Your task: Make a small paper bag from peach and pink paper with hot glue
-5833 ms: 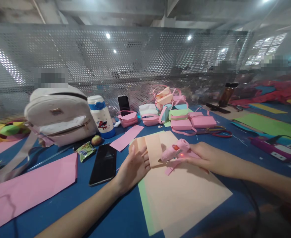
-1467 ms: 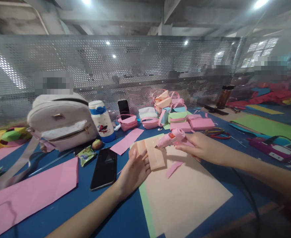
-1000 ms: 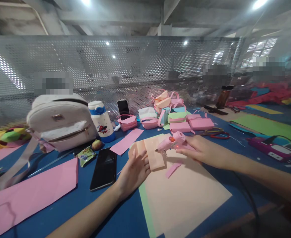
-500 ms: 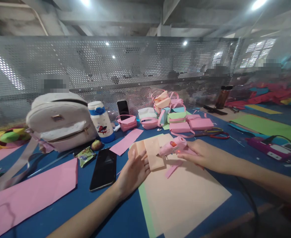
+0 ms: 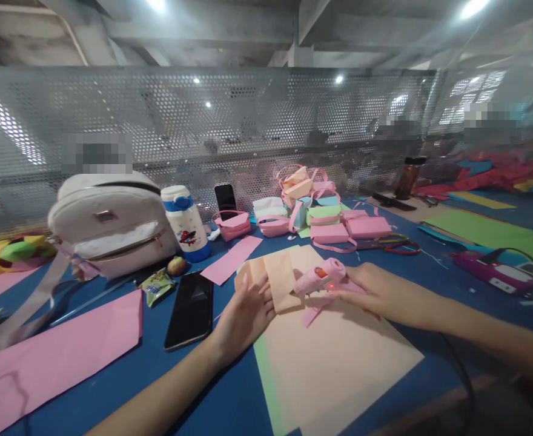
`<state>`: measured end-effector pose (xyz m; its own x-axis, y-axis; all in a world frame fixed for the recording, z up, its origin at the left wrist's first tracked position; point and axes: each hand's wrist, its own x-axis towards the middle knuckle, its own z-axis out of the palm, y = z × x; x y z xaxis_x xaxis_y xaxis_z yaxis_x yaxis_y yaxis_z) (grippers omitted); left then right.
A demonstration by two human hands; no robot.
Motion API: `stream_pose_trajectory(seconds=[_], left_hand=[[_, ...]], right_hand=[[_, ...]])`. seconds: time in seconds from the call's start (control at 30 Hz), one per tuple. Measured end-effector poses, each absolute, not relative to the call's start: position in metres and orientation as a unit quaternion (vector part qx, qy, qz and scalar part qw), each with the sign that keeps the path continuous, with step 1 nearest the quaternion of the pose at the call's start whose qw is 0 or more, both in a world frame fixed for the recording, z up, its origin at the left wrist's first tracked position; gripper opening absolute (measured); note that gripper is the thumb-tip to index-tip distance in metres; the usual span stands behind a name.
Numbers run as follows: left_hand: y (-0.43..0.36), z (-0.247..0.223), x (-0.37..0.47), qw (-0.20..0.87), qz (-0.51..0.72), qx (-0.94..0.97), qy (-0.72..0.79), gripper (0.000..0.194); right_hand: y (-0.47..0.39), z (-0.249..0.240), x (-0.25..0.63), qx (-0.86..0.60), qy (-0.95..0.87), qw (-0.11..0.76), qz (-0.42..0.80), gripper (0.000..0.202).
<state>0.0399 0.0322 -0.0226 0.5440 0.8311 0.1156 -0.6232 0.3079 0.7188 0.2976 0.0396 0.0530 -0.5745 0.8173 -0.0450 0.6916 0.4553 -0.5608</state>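
Observation:
A pink glue gun (image 5: 321,275) is gripped in my right hand (image 5: 370,287), its nozzle at the right edge of a folded peach paper piece (image 5: 283,281). The fingers of my left hand (image 5: 248,309) close on the left part of that piece, the thumb on top and the other fingers partly hidden. Under both hands lie a large peach sheet (image 5: 339,363) and a green sheet (image 5: 270,387) showing along its left edge. A narrow pink strip (image 5: 312,313) rests on the peach sheet just below the glue gun.
Left of my hands are a black phone (image 5: 190,312), a snack packet (image 5: 156,286), a bottle (image 5: 185,227), a white backpack (image 5: 112,224) and pink paper (image 5: 76,351). Small paper bags (image 5: 327,233) and scissors (image 5: 396,245) lie behind. A purple device (image 5: 496,272) sits right.
My right hand has moved the glue gun slightly right and down along the edge of the folded peach paper. My left hand looks unmoved.

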Motion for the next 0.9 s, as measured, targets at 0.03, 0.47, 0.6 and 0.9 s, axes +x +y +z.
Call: stream_pose_trajectory(seconds=[0.03,0.47,0.6,0.9], left_hand=[[0.0323,-0.0227,0.0399,0.796,0.457,0.372,0.14,0.061],[0.0326,-0.0237,0.0386,0.8,0.454,0.366,0.141,0.055],[0.0333,-0.0232,0.0387,0.8,0.454,0.365,0.143,0.056],[0.0325,-0.0223,0.0392,0.797,0.453,0.373,0.144,0.058]], right_hand=[[0.0387,0.053,0.2977,-0.447,-0.845,0.114,0.271,0.047],[0.0327,0.0522,0.2959,-0.438,-0.854,0.1,0.263,0.043],[0.0336,0.0503,0.2969,-0.443,-0.856,0.097,0.249,0.046],[0.0331,0.0564,0.2954,-0.432,-0.855,0.102,0.269,0.045]])
